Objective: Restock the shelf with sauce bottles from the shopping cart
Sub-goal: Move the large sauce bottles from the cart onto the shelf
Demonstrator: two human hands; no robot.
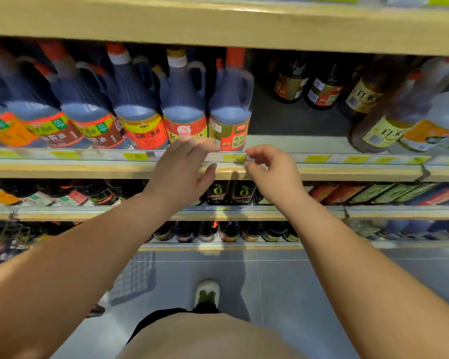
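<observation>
A row of big dark sauce jugs with red caps stands on the shelf in front of me. The rightmost jug has a gold and red label and sits at the shelf's front edge. My left hand reaches out below it with its fingers spread, fingertips near the jug's base and holding nothing. My right hand hovers just right of the jug at the price strip, its fingers loosely curled around nothing. A bare stretch of shelf lies right of the jug.
Dark bottles stand at the back of the gap, and pale vinegar bottles fill the right side. Lower shelves hold small bottles. A wire cart edge shows at far left. My shoe is on the grey floor.
</observation>
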